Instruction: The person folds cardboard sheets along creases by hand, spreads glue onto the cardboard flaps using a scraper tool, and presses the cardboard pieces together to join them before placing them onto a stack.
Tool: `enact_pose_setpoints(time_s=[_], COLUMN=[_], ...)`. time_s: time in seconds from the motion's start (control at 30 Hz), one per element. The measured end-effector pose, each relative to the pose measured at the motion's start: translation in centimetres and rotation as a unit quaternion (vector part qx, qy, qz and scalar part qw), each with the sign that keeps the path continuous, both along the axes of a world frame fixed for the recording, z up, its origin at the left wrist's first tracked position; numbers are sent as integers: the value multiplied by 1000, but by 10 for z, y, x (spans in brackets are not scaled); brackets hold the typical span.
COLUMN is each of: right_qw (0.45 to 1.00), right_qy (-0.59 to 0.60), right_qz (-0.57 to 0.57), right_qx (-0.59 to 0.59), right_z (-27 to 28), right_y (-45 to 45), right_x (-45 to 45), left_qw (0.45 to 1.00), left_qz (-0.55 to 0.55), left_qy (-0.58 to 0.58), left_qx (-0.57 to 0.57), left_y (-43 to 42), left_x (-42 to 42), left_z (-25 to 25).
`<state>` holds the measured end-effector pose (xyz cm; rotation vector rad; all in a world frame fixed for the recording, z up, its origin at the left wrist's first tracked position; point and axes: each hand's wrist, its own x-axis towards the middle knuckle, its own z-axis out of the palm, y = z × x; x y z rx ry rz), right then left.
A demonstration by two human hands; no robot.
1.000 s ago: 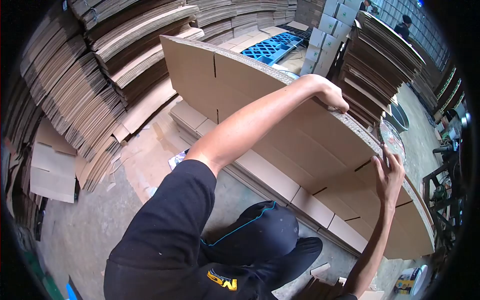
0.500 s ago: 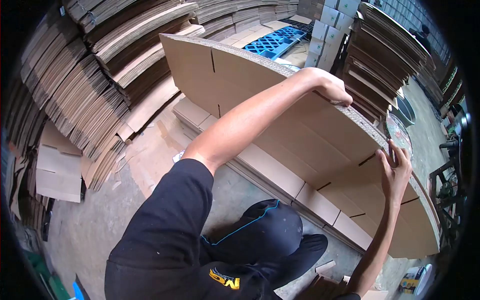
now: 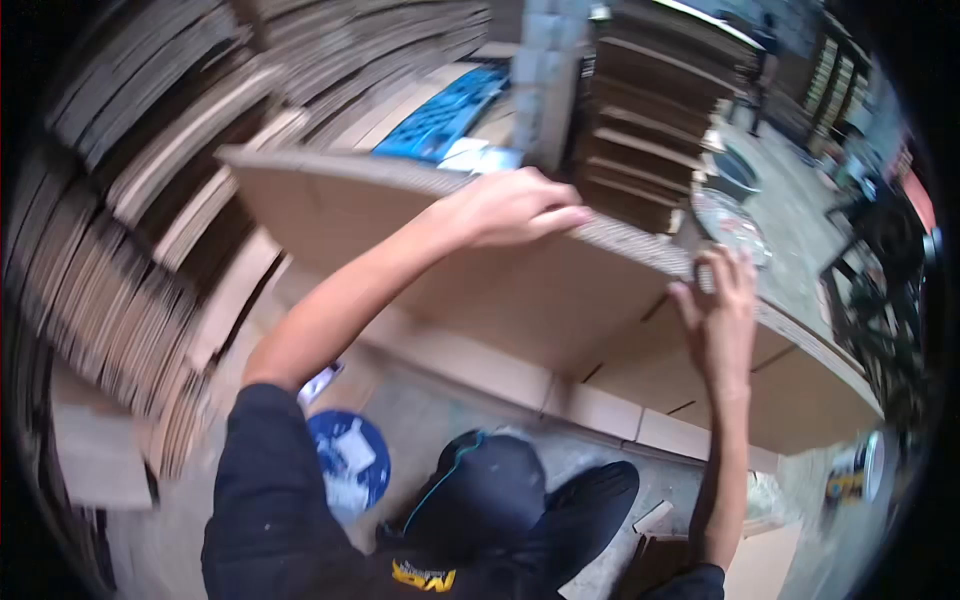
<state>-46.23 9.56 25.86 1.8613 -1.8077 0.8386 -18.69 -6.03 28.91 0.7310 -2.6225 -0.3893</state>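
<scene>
A thick stack of flat corrugated cardboard sheets (image 3: 500, 300) stands on its long edge across the view, with dark slots cut in its near face. My left hand (image 3: 515, 208) is curled over the stack's top edge near the middle. Further right, my right hand (image 3: 724, 305) grips the same top edge, thumb on the near face and fingers bent over the top. The far-side fingertips are partly hidden, and motion blurs the picture. More flat cardboard (image 3: 490, 372) lies along the foot of the stack, in front of my bent knees.
Tall piles of cardboard (image 3: 120, 270) line the left, and another pile (image 3: 650, 120) rises behind. A blue pallet (image 3: 440, 115) lies at the back. By my left arm sits a blue round lid (image 3: 378, 445). A bucket (image 3: 855, 475) is at right; a person (image 3: 765, 60) stands far off.
The view has swung right, bringing the blue lid and the distant person's legs into sight. Both hands stay on the top edge, and the gap between them looks slightly wider.
</scene>
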Motion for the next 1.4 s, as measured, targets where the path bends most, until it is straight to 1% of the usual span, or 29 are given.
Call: enact_pose_setpoints(time_s=[0.03, 0.07, 0.13, 0.2, 0.23, 0.3, 0.33, 0.4, 0.47, 0.5, 0.57, 0.6, 0.63, 0.67, 0.73, 0.77, 0.83, 0.87, 0.93, 0.97, 1.0, 1.07, 1.23, 1.3, 1.33, 1.4], right_qw=[1000, 1000, 999, 996, 995, 998, 999, 999, 1000, 1000, 1000, 999, 999, 999, 998, 998, 996, 994, 985, 980, 979, 991, 990, 994, 994, 996], right_qy=[-7, -29, 15, 40, 59, -21, -22, -6, 5, 13, 31, 51, 41, 44, 27, 7, 42, 38, 81, 82, 85, 52, 28, 45, 46, 61], right_qz=[-12, -1, -41, -73, -72, -7, 6, 17, 13, 4, 3, 6, 13, 2, 44, 37, -29, -68, -146, -169, -169, -99, -92, -83, -83, -57], right_qx=[-1, -3, -22, -16, -30, 51, 29, 28, 6, -4, 0, -7, 14, 18, 23, 56, 69, 76, 53, 67, 70, 71, 101, 49, 49, -39], right_z=[2, 0, 1, 6, 8, 6, 0, 1, -5, -6, -7, -8, -5, -4, -3, 0, 5, 7, 7, 7, 2, -3, 2, -4, -6, -10], right_y=[2, 1, 4, 7, 9, 5, 3, 3, 2, 2, 3, 3, 5, 8, 9, 14, 24, 31, 44, 51, 54, 57, 58, 56, 54, 52], right_x=[2, 1, 6, 10, 9, -4, -5, -8, -11, -12, -13, -14, -14, -16, -18, -18, -25, -34, -56, -66, -76, -91, -95, -98, -99, -97], left_qw=[997, 983, 967, 958, 955, 951, 954, 928, 921, 936, 953, 946, 937, 938, 935, 931, 929, 928, 929, 928, 927, 926, 931, 932, 932, 930], left_qz=[14, 63, 100, 116, 127, 136, 125, 136, 120, 95, 129, 120, 115, 121, 121, 130, 137, 138, 143, 144, 146, 137, 149, 149, 150, 151], left_qy=[34, -1, -1, 15, 5, 6, 13, 6, 4, 18, -12, 3, 17, 17, 27, 31, 30, 37, 47, 61, 74, 83, 43, 45, 46, 53], left_qx=[-61, -174, -235, -262, -268, -276, -273, -348, -371, -339, -275, -301, -328, -323, -332, -340, -341, -343, -339, -338, -337, -343, -329, -328, -326, -331], left_y=[2, 3, 9, 11, 6, 3, 3, 0, -5, -7, -8, -10, -12, -14, -16, -18, -21, -21, -19, -19, -19, -21, -18, -17, -16, -14], left_x=[4, 14, 35, 55, 64, 67, 66, 62, 62, 62, 65, 64, 63, 63, 64, 66, 68, 69, 68, 66, 64, 63, 66, 65, 64, 63], left_z=[-6, -8, -12, -17, -23, -31, -31, -33, -34, -33, -37, -39, -40, -41, -44, -46, -50, -51, -53, -52, -52, -53, -52, -50, -50, -50])
